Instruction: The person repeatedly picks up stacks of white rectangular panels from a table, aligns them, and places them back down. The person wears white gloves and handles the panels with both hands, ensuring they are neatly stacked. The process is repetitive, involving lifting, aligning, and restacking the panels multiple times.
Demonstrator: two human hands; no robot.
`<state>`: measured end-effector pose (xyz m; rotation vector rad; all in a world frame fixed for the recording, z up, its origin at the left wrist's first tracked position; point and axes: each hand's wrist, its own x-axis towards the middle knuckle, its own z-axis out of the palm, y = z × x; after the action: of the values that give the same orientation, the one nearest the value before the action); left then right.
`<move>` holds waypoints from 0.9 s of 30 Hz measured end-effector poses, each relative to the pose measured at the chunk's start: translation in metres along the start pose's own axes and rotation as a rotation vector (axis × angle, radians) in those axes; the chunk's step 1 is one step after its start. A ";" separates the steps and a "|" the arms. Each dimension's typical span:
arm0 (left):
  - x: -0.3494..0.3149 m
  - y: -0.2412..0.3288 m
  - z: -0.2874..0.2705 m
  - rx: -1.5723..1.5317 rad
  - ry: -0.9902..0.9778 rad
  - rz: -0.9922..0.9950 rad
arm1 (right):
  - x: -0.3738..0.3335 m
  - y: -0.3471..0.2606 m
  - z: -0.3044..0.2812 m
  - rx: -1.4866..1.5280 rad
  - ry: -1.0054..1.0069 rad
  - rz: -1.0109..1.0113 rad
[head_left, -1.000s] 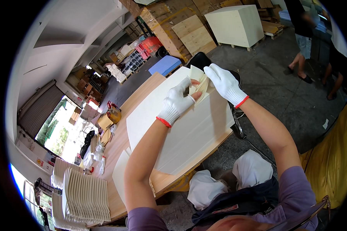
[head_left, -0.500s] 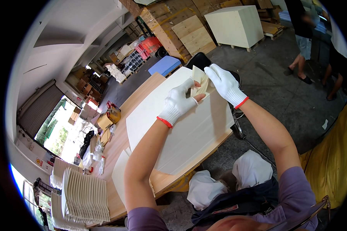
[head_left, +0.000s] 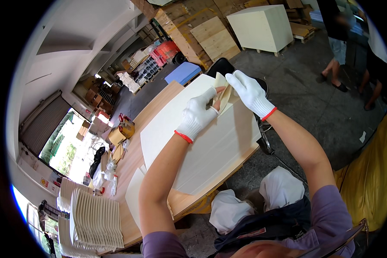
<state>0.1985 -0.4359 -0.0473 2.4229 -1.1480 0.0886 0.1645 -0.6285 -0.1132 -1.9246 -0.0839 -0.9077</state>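
Observation:
Over the far right edge of a large white sheet (head_left: pixel 193 159), both my hands hold a small cream folded paper piece (head_left: pixel 223 99). My left hand (head_left: pixel 197 112) wears a white knit glove with bare thumb and fingertips; these pinch the piece from its left side. In a full-looking white glove, my right hand (head_left: pixel 248 91) grips the piece's upper right edge, its fingers bent together. The sheet lies flat on a wooden table (head_left: pixel 155 105). Part of the piece is hidden behind my fingers.
Stacked cream wavy sheets (head_left: pixel 96 217) stand at the table's near left. Beyond them lie a yellow container (head_left: pixel 126 127) and plastic bags (head_left: pixel 109 174). A black chair (head_left: pixel 221 66) touches the far end. Two people (head_left: pixel 337 51) stand at the far right, near a large white crate (head_left: pixel 262 29).
The cream paper piece has been folded narrower between my hands, its spread layers now closer together. My right hand has shifted slightly left; my left hand is nearly in place.

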 end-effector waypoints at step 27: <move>0.010 -0.011 0.014 -0.268 0.081 0.062 | 0.001 0.004 -0.010 0.228 -0.057 0.049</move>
<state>0.2112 -0.4428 -0.0617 2.1309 -1.1218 0.0489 0.1614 -0.6395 -0.1132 -1.7333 -0.1663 -0.7761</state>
